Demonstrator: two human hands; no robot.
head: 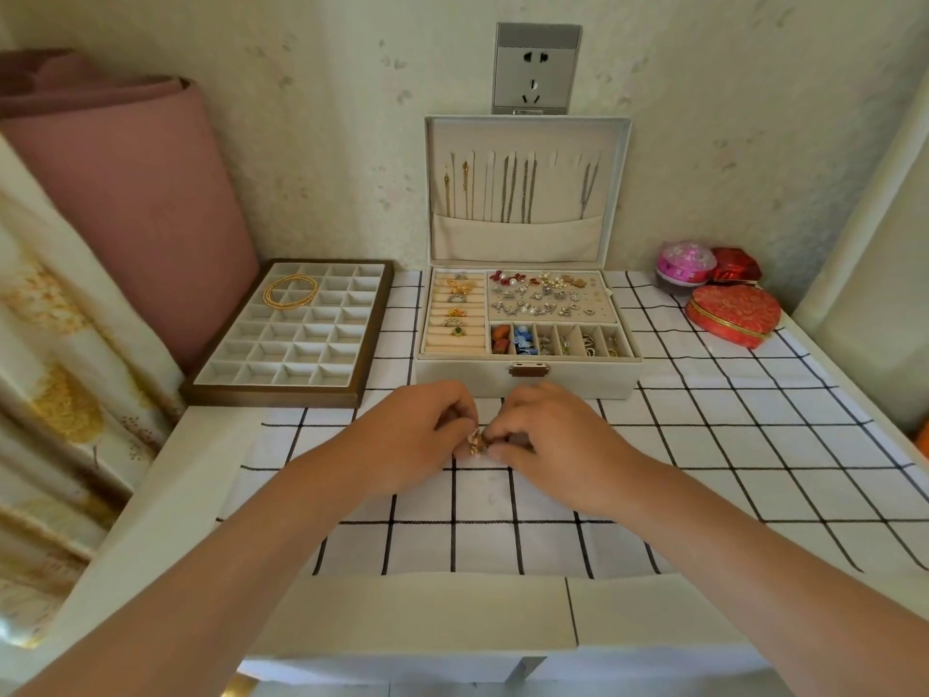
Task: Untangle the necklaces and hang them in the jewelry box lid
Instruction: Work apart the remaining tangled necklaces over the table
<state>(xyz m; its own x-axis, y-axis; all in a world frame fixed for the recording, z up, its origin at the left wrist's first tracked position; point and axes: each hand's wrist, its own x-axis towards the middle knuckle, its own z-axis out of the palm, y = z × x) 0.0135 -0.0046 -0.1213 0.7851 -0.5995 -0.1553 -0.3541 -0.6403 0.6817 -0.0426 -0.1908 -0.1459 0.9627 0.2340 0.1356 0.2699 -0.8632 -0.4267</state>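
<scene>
Now your left hand [427, 435] and right hand [548, 440] meet, both pinching the gold necklace tangle [476, 441] over the surface [704, 445] — just before the open jewelry box [578, 382]; divider tray [271, 396] left, red heart tin [734, 311] right

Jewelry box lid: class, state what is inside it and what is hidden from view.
Several thin chains, gold and silver, hang inside the jewelry box lid. A fabric pocket covers their lower ends, so any pendants there cannot be seen.
</scene>
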